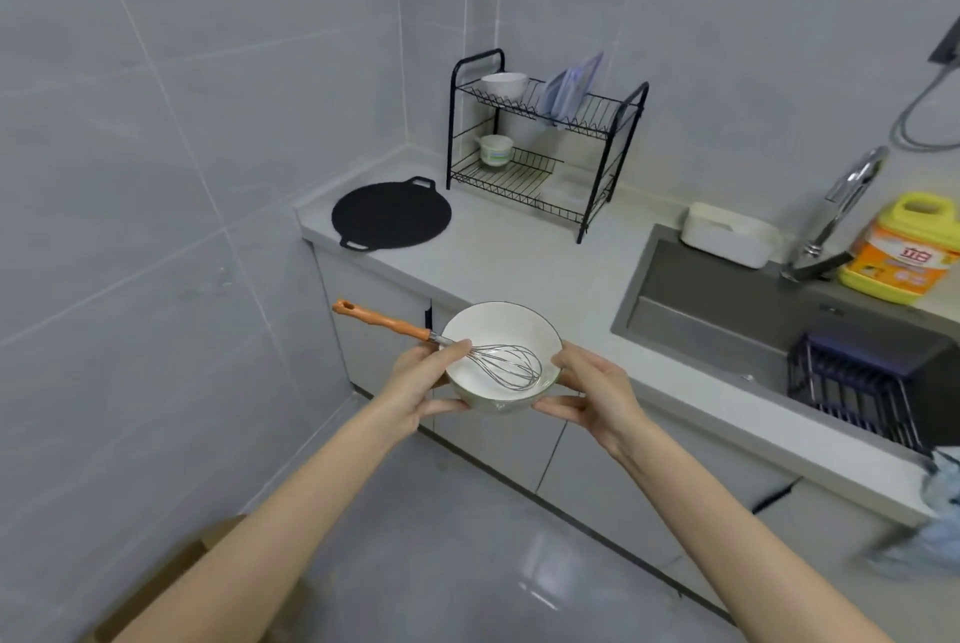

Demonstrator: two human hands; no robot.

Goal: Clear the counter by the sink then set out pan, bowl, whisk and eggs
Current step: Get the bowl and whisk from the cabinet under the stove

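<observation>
A white bowl (488, 330) is held in the air in front of the counter (545, 258), between both hands. My left hand (423, 385) grips its left side, thumb on the rim pinning the whisk. My right hand (589, 395) grips the right side. The whisk (395, 323) has an orange handle sticking out left and its wire head lies inside the bowl. A flat black pan (389, 215) with two small handles lies on the counter's far left corner. No eggs are in view.
A black two-tier dish rack (545, 143) with bowls and plates stands at the back. The sink (727, 310) holds a dark wire basket (857, 382). A white box (727, 234), tap (841, 206) and yellow detergent bottle (904, 247) line its rim. A cloth (940, 492) hangs at the right.
</observation>
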